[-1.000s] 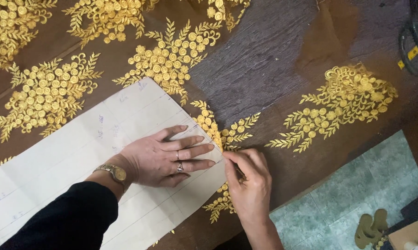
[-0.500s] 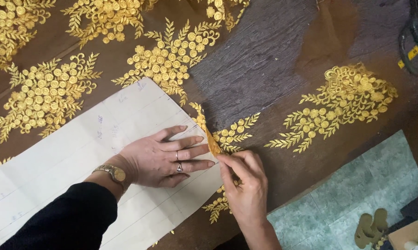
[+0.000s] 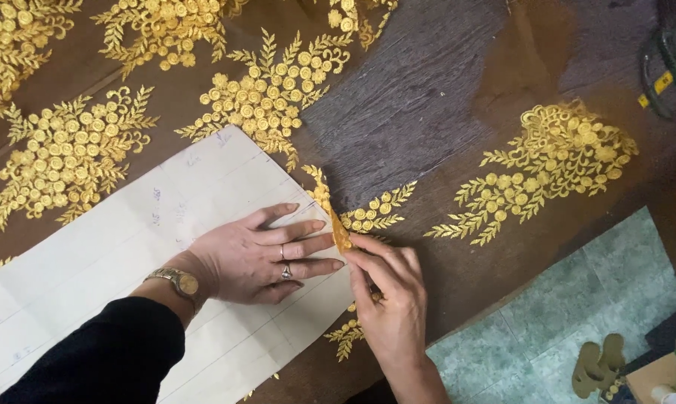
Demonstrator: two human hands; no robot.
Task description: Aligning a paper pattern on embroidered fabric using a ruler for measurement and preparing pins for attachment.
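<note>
— What are the hands doing?
— The left hand (image 3: 259, 258) lies flat and open on the white paper pattern (image 3: 128, 262). The right hand (image 3: 387, 299) pinches a small yellow chalk piece (image 3: 341, 238) at the paper's edge.
— And around them?
— Brown net cloth (image 3: 443, 127) with gold flowers (image 3: 547, 172) — spread on a dark wooden table (image 3: 405, 97).

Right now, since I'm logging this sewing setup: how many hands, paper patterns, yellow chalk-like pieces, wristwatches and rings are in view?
Hands: 2 (left hand flat on the paper, right hand pinching the yellow piece)
Paper pattern: 1
Yellow chalk-like piece: 1
Wristwatch: 1
Rings: 2
Total: 7
</note>
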